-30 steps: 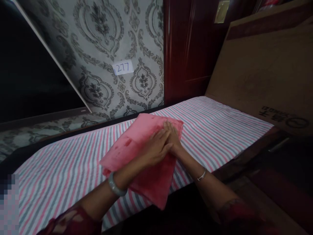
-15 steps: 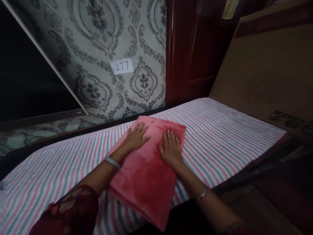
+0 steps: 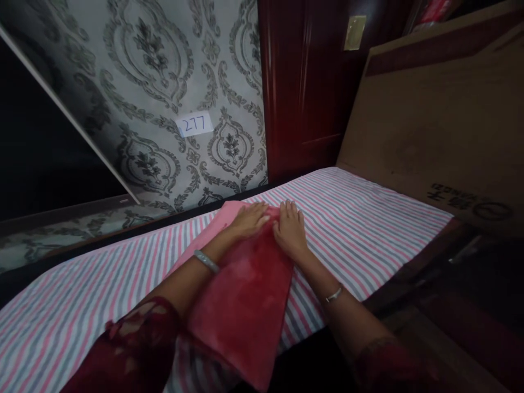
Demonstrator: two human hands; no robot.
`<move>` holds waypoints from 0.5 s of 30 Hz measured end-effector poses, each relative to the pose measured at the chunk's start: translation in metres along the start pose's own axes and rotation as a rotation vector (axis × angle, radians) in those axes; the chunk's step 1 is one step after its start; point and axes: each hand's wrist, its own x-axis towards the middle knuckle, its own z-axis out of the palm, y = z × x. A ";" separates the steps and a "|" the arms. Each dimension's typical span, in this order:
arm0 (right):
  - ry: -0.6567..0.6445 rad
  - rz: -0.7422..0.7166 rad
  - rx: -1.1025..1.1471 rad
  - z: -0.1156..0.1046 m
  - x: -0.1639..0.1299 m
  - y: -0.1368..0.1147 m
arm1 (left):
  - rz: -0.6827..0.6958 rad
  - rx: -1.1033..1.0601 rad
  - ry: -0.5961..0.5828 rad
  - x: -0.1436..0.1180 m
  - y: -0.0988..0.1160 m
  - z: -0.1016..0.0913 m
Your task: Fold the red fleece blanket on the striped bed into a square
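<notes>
A folded pink-red plush cloth [image 3: 241, 305] lies on a striped sheet [image 3: 339, 218], its near corner reaching the front edge. My left hand [image 3: 248, 219] rests flat on the cloth's far part, fingers stretched to the right. Close beside it, my right hand [image 3: 291, 226] lies on the far right corner with its fingers pointing away from me. Both hands press down from above and grip nothing. The underside of the cloth is hidden.
A dark screen [image 3: 53, 142] stands at the left before patterned wallpaper [image 3: 151, 60]. A paper marked 277 [image 3: 194, 124] is on the wall. Behind the sheet is a dark red door [image 3: 303, 82]; a large cardboard box [image 3: 429, 120] leans at the right.
My left hand has slid right across the cloth, close to my right hand. My right hand has shifted slightly toward the far corner. The view has turned a little right.
</notes>
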 end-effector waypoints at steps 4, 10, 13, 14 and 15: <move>-0.083 0.019 -0.097 0.022 0.000 0.007 | 0.082 0.352 -0.198 0.018 0.014 0.032; -0.119 0.012 -0.138 0.034 -0.007 0.012 | 0.013 0.330 -0.048 0.019 -0.036 0.023; -0.125 0.015 -0.139 0.033 -0.005 0.012 | -0.128 0.229 0.049 0.011 -0.076 -0.007; -0.124 0.014 -0.140 0.033 -0.004 0.012 | -0.148 0.194 0.087 0.005 -0.088 -0.018; -0.121 0.014 -0.142 0.033 -0.004 0.012 | -0.153 0.177 0.113 -0.003 -0.099 -0.028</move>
